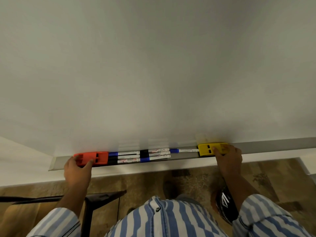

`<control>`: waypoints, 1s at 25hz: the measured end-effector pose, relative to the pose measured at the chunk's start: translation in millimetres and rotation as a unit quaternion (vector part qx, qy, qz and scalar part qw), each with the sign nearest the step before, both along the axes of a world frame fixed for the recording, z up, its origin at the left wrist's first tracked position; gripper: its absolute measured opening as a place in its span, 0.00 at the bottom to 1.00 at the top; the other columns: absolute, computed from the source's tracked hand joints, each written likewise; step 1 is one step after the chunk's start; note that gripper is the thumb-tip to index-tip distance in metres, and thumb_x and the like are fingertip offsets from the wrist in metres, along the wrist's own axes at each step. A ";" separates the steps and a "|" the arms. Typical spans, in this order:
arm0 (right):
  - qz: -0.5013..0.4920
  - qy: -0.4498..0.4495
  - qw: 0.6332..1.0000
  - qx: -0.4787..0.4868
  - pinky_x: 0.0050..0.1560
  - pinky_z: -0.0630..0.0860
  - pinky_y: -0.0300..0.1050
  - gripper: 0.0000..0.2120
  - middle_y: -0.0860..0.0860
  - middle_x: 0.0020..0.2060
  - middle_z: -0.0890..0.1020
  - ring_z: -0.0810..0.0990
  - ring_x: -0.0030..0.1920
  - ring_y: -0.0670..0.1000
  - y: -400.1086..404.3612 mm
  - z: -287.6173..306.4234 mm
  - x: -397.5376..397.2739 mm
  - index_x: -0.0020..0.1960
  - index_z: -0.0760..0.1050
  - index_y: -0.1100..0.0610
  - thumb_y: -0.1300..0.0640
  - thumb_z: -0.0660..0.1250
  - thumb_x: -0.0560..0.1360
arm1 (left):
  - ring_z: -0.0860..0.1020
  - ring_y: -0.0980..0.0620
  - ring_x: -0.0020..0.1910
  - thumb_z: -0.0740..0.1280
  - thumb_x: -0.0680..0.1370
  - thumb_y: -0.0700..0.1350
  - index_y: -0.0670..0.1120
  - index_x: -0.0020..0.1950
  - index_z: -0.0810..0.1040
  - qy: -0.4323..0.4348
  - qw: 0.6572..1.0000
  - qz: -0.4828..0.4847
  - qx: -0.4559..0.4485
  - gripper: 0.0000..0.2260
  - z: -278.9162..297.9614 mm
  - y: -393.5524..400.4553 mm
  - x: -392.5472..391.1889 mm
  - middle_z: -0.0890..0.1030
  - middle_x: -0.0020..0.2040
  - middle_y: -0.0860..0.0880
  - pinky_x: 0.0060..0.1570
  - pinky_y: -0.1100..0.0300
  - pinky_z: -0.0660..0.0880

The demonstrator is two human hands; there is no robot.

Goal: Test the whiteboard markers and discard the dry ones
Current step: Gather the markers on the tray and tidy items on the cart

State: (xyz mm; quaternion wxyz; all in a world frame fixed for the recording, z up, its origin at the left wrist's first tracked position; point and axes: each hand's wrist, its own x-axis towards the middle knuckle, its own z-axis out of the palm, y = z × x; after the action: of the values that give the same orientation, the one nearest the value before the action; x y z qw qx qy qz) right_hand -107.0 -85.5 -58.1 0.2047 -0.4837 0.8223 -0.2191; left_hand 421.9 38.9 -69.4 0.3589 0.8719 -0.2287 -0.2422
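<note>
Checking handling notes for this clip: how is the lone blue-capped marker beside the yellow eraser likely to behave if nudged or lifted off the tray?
The blue-capped marker looks like a slim, round, rigid plastic barrel, so it would probably roll if nudged, though the tray lip should stop it. It seems light, an easy pinch. The yellow eraser under the right hand touches its end, so shifting that may push it.

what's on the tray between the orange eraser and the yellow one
In the head view, whiteboard markers lie end to end and side by side on the tray between the orange eraser and yellow eraser.
</note>
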 end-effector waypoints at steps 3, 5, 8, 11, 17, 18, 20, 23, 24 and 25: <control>0.009 0.013 1.000 0.013 0.65 0.76 0.63 0.26 0.64 0.65 0.76 0.76 0.64 0.69 -4.0 0.1 -6.2 0.65 0.79 0.59 0.43 0.78 0.76 | 0.78 0.39 0.65 0.76 0.78 0.50 0.46 0.73 0.74 -0.005 1.000 -0.004 0.006 0.25 2.9 -1.3 -0.5 0.77 0.68 0.43 0.67 0.36 0.77; 0.015 0.016 1.000 0.003 0.65 0.76 0.63 0.26 0.64 0.65 0.76 0.76 0.65 0.69 -1.9 -0.4 -4.9 0.65 0.78 0.59 0.43 0.78 0.75 | 0.78 0.39 0.66 0.76 0.79 0.50 0.45 0.74 0.73 -0.012 1.000 -0.015 0.006 0.26 4.4 -0.2 -1.0 0.76 0.68 0.43 0.67 0.37 0.76; 0.026 0.027 0.999 -0.013 0.65 0.76 0.63 0.29 0.64 0.66 0.76 0.75 0.66 0.69 6.3 -0.9 1.7 0.66 0.78 0.59 0.43 0.79 0.74 | 0.75 0.38 0.69 0.75 0.79 0.51 0.44 0.75 0.72 -0.028 0.999 -0.022 0.013 0.28 4.4 1.4 -2.0 0.74 0.72 0.42 0.70 0.37 0.74; 0.006 0.019 1.000 0.001 0.68 0.74 0.64 0.34 0.63 0.70 0.74 0.73 0.69 0.68 15.6 1.8 7.1 0.71 0.75 0.60 0.40 0.78 0.74 | 0.68 0.38 0.77 0.74 0.80 0.51 0.43 0.78 0.70 -0.035 0.999 -0.020 0.017 0.30 8.9 3.6 -8.4 0.66 0.80 0.43 0.76 0.38 0.67; 0.027 0.014 0.999 -0.035 0.66 0.75 0.62 0.29 0.61 0.70 0.75 0.73 0.70 0.66 34.0 4.5 19.6 0.71 0.75 0.59 0.46 0.78 0.76 | 0.65 0.39 0.79 0.75 0.79 0.50 0.44 0.79 0.68 -0.055 0.998 -0.033 0.019 0.31 16.1 11.2 -23.9 0.64 0.81 0.44 0.77 0.39 0.65; 0.032 0.010 0.999 -0.040 0.66 0.75 0.62 0.29 0.61 0.69 0.75 0.74 0.70 0.66 36.1 4.6 22.1 0.71 0.75 0.58 0.46 0.78 0.76 | 0.65 0.39 0.79 0.75 0.79 0.49 0.44 0.79 0.68 -0.059 0.997 -0.042 0.014 0.31 15.6 12.4 -23.9 0.65 0.81 0.44 0.78 0.39 0.65; 0.046 0.003 0.998 -0.052 0.67 0.75 0.61 0.28 0.61 0.68 0.76 0.74 0.69 0.66 38.8 3.7 27.2 0.70 0.76 0.59 0.48 0.79 0.76 | 0.66 0.40 0.79 0.75 0.79 0.49 0.43 0.79 0.68 -0.064 0.996 -0.061 0.007 0.32 17.2 13.8 -24.5 0.66 0.80 0.43 0.78 0.41 0.66; 0.053 -0.001 0.997 -0.064 0.67 0.74 0.61 0.27 0.60 0.67 0.78 0.75 0.68 0.66 40.6 0.9 38.0 0.69 0.77 0.60 0.49 0.79 0.75 | 0.65 0.41 0.79 0.75 0.79 0.50 0.43 0.79 0.68 -0.060 0.994 -0.090 0.010 0.32 21.5 12.8 -29.5 0.65 0.80 0.44 0.79 0.41 0.64; 0.056 -0.003 0.996 -0.069 0.66 0.75 0.61 0.27 0.60 0.66 0.79 0.76 0.67 0.66 41.8 -0.4 41.2 0.68 0.77 0.60 0.49 0.80 0.75 | 0.64 0.41 0.80 0.75 0.79 0.50 0.43 0.79 0.68 -0.060 0.993 -0.102 0.015 0.32 21.0 13.0 -31.6 0.65 0.81 0.44 0.79 0.41 0.63; 0.057 -0.004 0.996 -0.074 0.66 0.75 0.62 0.27 0.60 0.65 0.79 0.76 0.67 0.66 43.3 -0.7 44.9 0.68 0.78 0.60 0.49 0.80 0.75 | 0.64 0.41 0.80 0.75 0.79 0.50 0.43 0.79 0.68 -0.060 0.992 -0.111 0.023 0.32 21.6 13.0 -34.2 0.65 0.81 0.43 0.79 0.41 0.63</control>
State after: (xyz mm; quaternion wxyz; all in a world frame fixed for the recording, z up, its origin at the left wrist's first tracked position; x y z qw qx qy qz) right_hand -62.2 -42.2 -58.8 0.1837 -0.5428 0.7741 -0.2690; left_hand 387.7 51.9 -47.7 0.2957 0.8621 -0.3394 -0.2328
